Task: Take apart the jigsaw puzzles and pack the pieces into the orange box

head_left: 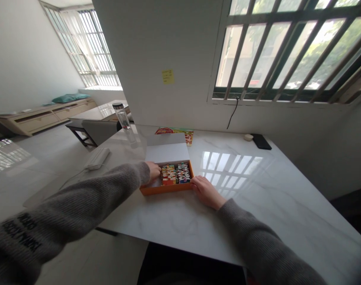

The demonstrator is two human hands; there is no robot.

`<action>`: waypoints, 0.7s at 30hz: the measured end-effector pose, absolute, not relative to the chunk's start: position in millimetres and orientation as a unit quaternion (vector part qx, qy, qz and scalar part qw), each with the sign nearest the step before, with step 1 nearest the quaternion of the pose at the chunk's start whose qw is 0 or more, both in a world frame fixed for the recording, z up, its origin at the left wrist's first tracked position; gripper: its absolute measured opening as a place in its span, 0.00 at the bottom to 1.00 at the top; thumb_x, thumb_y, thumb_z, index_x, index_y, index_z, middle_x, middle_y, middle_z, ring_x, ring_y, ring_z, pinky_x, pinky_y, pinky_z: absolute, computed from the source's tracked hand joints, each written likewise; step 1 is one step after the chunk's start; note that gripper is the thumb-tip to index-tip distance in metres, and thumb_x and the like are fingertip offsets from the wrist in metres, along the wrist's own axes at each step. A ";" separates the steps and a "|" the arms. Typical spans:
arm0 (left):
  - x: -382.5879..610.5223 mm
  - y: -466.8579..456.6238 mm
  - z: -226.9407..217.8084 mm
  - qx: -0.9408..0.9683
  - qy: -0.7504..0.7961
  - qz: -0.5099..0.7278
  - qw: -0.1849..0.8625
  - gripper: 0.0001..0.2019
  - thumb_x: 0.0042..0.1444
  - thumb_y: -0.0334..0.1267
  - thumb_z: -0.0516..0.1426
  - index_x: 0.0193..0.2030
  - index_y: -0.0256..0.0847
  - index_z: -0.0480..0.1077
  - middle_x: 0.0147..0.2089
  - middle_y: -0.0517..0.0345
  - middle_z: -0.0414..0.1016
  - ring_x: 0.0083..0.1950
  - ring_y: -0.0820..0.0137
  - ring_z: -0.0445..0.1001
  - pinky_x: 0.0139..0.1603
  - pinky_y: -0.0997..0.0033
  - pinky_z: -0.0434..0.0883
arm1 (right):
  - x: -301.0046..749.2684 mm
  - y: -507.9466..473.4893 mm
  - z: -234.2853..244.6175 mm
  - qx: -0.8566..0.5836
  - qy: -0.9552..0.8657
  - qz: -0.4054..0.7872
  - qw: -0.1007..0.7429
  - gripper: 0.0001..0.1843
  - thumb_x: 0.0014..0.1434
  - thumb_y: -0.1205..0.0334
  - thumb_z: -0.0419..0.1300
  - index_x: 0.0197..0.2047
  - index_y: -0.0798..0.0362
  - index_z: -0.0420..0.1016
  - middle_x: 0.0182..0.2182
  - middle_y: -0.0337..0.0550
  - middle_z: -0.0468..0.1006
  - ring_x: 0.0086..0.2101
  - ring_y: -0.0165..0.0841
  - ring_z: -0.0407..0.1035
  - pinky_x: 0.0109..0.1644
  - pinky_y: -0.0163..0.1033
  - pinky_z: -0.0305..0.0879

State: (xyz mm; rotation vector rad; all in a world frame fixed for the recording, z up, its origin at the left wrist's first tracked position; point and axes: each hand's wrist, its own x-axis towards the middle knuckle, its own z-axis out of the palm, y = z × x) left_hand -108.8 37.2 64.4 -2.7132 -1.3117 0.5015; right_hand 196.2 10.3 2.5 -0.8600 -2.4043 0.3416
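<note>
Seated at a white marble table [257, 190], facing a barred window. Near the middle, a little to the left: a shallow orange box [165, 190], open on top, with its white lid [167, 152] propped up behind the far wall. Packed into the right part of the box: colourful pieces [176, 174], set on edge in tight rows. Left part of the box bare.

Left hand [153, 172] reaching in over the left end of the box, fingers curled down into the bare part, tips at or just beside the leftmost row of pieces. Grip on a piece or none: impossible to tell, with the fingertips hidden behind the knuckles. Right hand [205, 192] lying on the table at the near right corner of the box, loosely spread, fingertips touching the outer wall, nothing gripped.

Judged as the step in hand: working at the pieces from the left side, with the box braced from the right. Any lift from here calls for a fine pinch on one narrow piece among close neighbours, a straight pull clear of the low wall, and steady pressure from the right to keep the light box from sliding on the glossy top.

Farther off: a clear bottle [121, 116] at the far left edge, a printed sheet [176, 132] lying just behind the lid, a dark phone [261, 141] far right under the window, a yellow note [167, 76] on the wall above.
</note>
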 end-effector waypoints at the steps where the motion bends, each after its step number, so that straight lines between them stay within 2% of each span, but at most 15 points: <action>1: -108.1 38.3 65.2 -0.889 -0.425 0.165 0.048 0.06 0.50 0.33 0.58 0.28 0.40 0.77 0.39 0.50 0.80 0.43 0.62 0.75 0.45 0.67 0.67 | 196.0 10.1 2.8 -0.322 -0.897 0.125 0.277 0.08 0.66 0.69 0.49 0.39 0.51 0.68 0.34 0.44 0.72 0.36 0.37 0.64 0.43 0.41 0.61; 6: -103.2 45.1 55.8 -0.890 -0.412 0.180 0.069 0.07 0.54 0.31 0.57 0.31 0.37 0.78 0.42 0.45 0.78 0.45 0.60 0.74 0.45 0.65 0.67 | 195.6 9.5 3.3 -0.325 -0.900 0.115 0.266 0.07 0.67 0.68 0.49 0.39 0.51 0.67 0.34 0.44 0.72 0.36 0.37 0.63 0.42 0.41 0.61; 14: -106.2 49.2 49.2 -0.901 -0.401 0.133 0.100 0.07 0.56 0.30 0.56 0.31 0.38 0.76 0.42 0.46 0.77 0.49 0.61 0.70 0.51 0.63 0.63 | 196.0 8.5 6.0 -0.322 -0.898 0.120 0.274 0.07 0.67 0.68 0.49 0.38 0.50 0.66 0.36 0.44 0.69 0.38 0.36 0.64 0.43 0.40 0.62; 18: -108.8 51.2 55.2 -0.890 -0.432 0.135 0.057 0.08 0.55 0.30 0.55 0.34 0.38 0.77 0.49 0.46 0.77 0.50 0.60 0.71 0.52 0.64 0.66 | 196.6 7.4 8.8 -0.321 -0.898 0.123 0.275 0.07 0.67 0.68 0.49 0.37 0.50 0.66 0.36 0.44 0.68 0.38 0.35 0.64 0.42 0.39 0.62; 21: -113.1 52.0 61.9 -0.873 -0.474 0.118 -0.005 0.14 0.55 0.30 0.52 0.40 0.37 0.79 0.56 0.49 0.75 0.54 0.61 0.73 0.57 0.67 0.68 | 196.5 7.0 9.6 -0.322 -0.899 0.118 0.272 0.08 0.67 0.69 0.49 0.37 0.51 0.65 0.35 0.44 0.68 0.37 0.35 0.63 0.41 0.38 0.62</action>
